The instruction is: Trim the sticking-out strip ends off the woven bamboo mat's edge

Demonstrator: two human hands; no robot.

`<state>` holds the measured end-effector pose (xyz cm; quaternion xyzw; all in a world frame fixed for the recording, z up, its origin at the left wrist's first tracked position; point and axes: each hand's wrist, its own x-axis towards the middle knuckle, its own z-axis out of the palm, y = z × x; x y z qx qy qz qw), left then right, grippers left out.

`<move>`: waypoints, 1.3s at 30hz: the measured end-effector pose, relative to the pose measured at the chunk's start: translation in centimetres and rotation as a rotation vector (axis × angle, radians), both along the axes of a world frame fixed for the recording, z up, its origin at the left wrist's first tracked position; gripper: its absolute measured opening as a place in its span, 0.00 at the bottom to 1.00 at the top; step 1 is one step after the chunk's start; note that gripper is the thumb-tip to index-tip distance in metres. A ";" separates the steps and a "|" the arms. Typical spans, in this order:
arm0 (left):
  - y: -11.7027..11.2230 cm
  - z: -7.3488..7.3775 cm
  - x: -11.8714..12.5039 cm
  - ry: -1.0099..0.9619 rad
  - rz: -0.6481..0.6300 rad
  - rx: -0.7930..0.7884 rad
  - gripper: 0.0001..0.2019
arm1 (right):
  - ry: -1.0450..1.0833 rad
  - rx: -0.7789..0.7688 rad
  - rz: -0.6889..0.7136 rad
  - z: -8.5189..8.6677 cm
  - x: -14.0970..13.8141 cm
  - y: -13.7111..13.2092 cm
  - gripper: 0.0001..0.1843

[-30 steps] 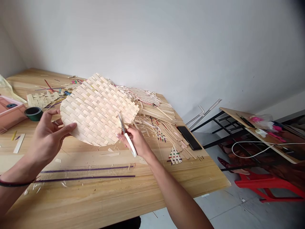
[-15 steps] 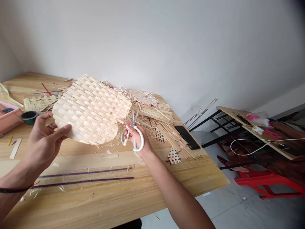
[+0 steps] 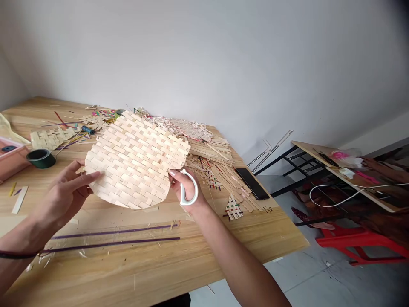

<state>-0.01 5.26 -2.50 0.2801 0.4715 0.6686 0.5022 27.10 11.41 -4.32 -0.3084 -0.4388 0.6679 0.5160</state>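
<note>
A pale woven bamboo mat (image 3: 137,160) with a rounded lower edge is held tilted above the wooden table (image 3: 134,264). My left hand (image 3: 65,194) grips its left edge, thumb on top and fingers underneath. My right hand (image 3: 185,189) holds white-handled scissors (image 3: 188,192) at the mat's right edge; the blades are hidden behind the mat. Small offcuts lie on the table under the mat.
A heap of loose bamboo strips (image 3: 217,168) and small woven samples (image 3: 234,209) lies to the right, beside a black phone (image 3: 253,183). A dark tape roll (image 3: 41,157) and pink tray (image 3: 9,160) sit left. Two purple strips (image 3: 111,238) lie in front. Another table (image 3: 348,179) and a red stool (image 3: 358,247) stand right.
The mat has been turned and shifted right. The scissors, earlier free with the blades up beside the mat, are now at its right edge with the blades hidden behind it.
</note>
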 end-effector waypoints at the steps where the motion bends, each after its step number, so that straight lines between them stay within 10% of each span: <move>1: 0.1 0.1 -0.1 -0.016 -0.003 -0.024 0.24 | -0.020 0.007 -0.004 0.1 0.1 0.0 0.15; 21: 0.3 0.1 -0.3 0.012 -0.046 -0.086 0.25 | -0.126 0.132 0.134 1.4 0.4 -1.1 0.18; 31: 0.0 -1.2 -0.5 0.142 -0.284 -0.192 0.21 | -0.133 0.106 0.269 1.2 0.4 -1.8 0.23; 39: 0.3 -0.4 -0.4 0.100 -0.162 -0.179 0.25 | -0.067 0.124 0.207 1.2 0.0 -1.7 0.21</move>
